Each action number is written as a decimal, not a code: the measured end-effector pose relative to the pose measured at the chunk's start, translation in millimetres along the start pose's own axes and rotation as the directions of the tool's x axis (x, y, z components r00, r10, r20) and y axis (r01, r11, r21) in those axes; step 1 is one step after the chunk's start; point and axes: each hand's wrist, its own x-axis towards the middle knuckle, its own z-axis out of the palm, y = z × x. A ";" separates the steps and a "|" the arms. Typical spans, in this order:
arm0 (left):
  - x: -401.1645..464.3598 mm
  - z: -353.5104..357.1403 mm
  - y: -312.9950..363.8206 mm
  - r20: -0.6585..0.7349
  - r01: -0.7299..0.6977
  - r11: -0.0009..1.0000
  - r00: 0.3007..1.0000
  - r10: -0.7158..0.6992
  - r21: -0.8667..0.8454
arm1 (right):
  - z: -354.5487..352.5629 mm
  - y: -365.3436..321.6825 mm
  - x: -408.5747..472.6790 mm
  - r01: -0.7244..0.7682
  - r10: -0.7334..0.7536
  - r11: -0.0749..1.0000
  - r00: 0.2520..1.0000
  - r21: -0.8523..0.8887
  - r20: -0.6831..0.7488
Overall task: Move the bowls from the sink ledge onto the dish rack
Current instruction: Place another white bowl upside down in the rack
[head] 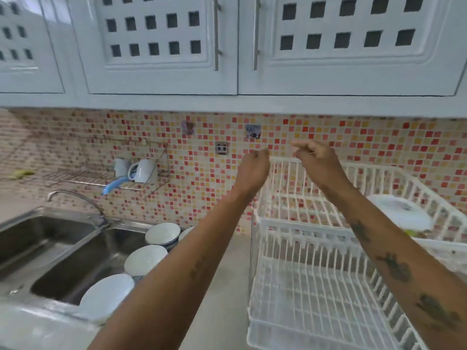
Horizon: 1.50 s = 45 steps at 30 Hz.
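White bowls (145, 260) lined up along the steel sink ledge (75, 315) at left, white plastic dish rack (313, 286) on the bench at right, left hand (253, 168) and right hand (319, 160) raised above it, both loosely clenched, holding nothing.

We stand in a home kitchen: steel sink (75, 251), mosaic-tiled wall (353, 142), white cupboards (161, 79), dish rack (316, 286).

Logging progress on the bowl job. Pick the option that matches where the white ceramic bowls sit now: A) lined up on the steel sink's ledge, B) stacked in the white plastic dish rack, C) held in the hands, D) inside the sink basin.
A: the white ceramic bowls sit in a row on the steel sink's ledge; both raised hands look empty.
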 end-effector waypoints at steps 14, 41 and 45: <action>-58.0 -223.9 -186.6 -0.412 0.386 0.855 0.756 -0.509 -0.348 | 273.7 16.8 -78.0 -0.338 0.195 0.921 0.830 0.194 0.522; -61.9 -361.6 -437.4 -0.558 0.630 0.699 0.464 -0.688 -0.337 | 544.5 150.6 -160.5 -0.691 0.573 0.718 0.519 -0.083 0.635; -60.5 -353.2 -451.1 -0.513 0.658 0.640 0.420 -0.749 -0.396 | 553.8 145.3 -165.9 -0.701 0.582 0.707 0.503 -0.093 0.638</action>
